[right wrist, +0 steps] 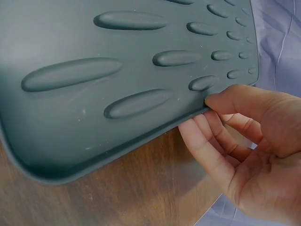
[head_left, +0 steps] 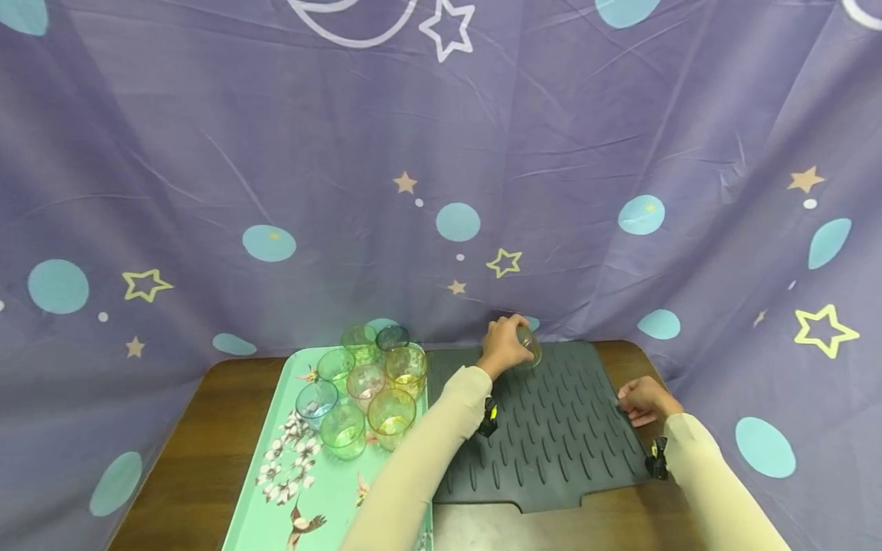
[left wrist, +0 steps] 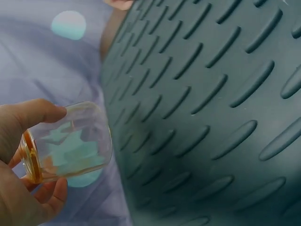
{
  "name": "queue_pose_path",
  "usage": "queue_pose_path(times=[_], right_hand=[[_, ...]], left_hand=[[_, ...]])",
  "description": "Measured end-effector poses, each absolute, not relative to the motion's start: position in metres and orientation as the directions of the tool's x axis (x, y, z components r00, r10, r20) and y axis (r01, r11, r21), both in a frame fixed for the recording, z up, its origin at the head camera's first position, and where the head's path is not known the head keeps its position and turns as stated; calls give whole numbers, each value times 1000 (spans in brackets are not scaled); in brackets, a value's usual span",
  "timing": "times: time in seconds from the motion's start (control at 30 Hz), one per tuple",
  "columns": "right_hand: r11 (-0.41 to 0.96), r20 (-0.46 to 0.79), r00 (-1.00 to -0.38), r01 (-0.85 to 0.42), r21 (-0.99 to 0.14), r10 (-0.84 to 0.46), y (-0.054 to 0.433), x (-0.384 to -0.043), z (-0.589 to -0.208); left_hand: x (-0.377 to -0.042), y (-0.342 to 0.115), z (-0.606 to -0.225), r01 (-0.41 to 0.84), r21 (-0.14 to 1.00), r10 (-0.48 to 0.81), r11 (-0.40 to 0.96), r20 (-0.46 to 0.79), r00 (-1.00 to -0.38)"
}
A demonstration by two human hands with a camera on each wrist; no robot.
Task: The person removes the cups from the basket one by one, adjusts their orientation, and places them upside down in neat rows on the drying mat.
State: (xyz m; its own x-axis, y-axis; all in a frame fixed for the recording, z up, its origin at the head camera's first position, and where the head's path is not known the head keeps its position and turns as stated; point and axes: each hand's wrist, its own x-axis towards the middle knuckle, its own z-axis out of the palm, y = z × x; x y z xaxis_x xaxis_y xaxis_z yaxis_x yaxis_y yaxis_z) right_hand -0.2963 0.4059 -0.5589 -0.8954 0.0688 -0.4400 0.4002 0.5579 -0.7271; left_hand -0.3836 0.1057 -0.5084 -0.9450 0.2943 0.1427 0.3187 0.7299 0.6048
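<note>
My left hand [head_left: 506, 346] grips a clear glass [left wrist: 77, 141] with an amber rim, thumb on one side and fingers on the other. The glass lies tilted on its side in the left wrist view, over the far part of a dark grey ridged drying mat [head_left: 544, 428]. At the mat's right edge, my right hand [head_left: 645, 399] pinches the raised rim. Its thumb rests on top of that rim in the right wrist view, with the fingers [right wrist: 202, 146] against the outer side and underneath.
Left of the mat lies a mint-green tray [head_left: 258, 490] with printed flowers and birds. Several coloured tumblers stand on it, among them a green one [head_left: 343, 432] and an amber one [head_left: 391, 419]. A purple curtain [head_left: 441, 153] hangs behind the wooden table [head_left: 186, 444].
</note>
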Motion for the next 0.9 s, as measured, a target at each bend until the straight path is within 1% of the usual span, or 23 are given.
queue_pose_path(times=[0.17, 0.3, 0.6, 0.7, 0.9], right_hand=[[557, -445, -894, 399, -728, 58, 403, -296, -561], [561, -453, -888, 415, -716, 79, 405, -296, -562], [552, -456, -887, 417, -722, 74, 405, -298, -562], [552, -459, -885, 421, -720, 76, 405, -299, -561], [537, -455, -888, 416, -734, 67, 406, -298, -561]], left_hand=[[-386, 109, -526, 311, 537, 268, 784, 160, -950], [-388, 111, -536, 309, 483, 280, 819, 133, -951], [-388, 109, -542, 315, 484, 306, 816, 99, -947], [-388, 108, -540, 317, 491, 332, 811, 59, -941], [-381, 94, -520, 334, 537, 408, 775, -20, -913]])
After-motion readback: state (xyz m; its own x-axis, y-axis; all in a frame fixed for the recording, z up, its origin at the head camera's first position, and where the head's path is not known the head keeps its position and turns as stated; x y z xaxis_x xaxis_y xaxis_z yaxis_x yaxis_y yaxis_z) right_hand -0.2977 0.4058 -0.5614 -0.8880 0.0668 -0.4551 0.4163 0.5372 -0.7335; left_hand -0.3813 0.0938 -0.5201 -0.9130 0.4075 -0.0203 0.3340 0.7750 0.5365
